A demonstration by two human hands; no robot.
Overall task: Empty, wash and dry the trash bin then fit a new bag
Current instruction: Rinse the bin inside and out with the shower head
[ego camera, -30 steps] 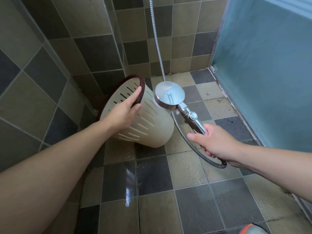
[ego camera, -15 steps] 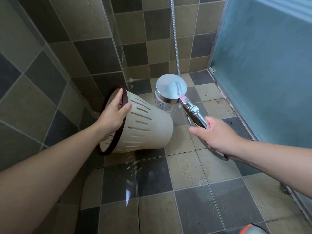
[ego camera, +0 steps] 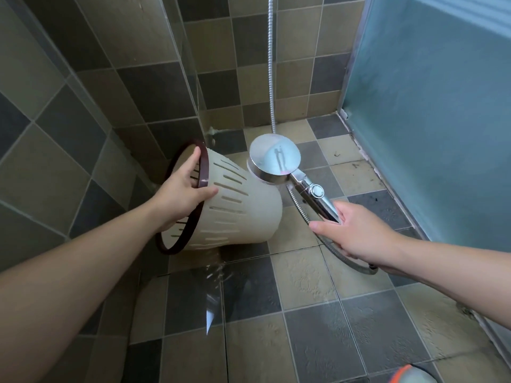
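A cream slotted trash bin (ego camera: 237, 208) with a dark brown rim lies tilted on its side above the floor, its mouth turned toward me and to the left. My left hand (ego camera: 184, 189) grips the rim, fingers inside and thumb on the outer wall. My right hand (ego camera: 356, 233) holds the chrome handle of a shower head (ego camera: 275, 158), whose round face points down at the bin's base end. Water runs off the bin and splashes on the tiles (ego camera: 218, 275) below.
The metal shower hose (ego camera: 272, 78) hangs down the back wall and loops under my right wrist. Tiled walls close in at the left and back. A frosted blue glass door (ego camera: 431, 111) stands at the right. An orange-and-grey object (ego camera: 409, 375) peeks in at the bottom edge.
The bin has been turned in my left hand so its mouth now faces me, and my grip shifted onto the rim. The shower head stayed by the bin's base; water now drips below.
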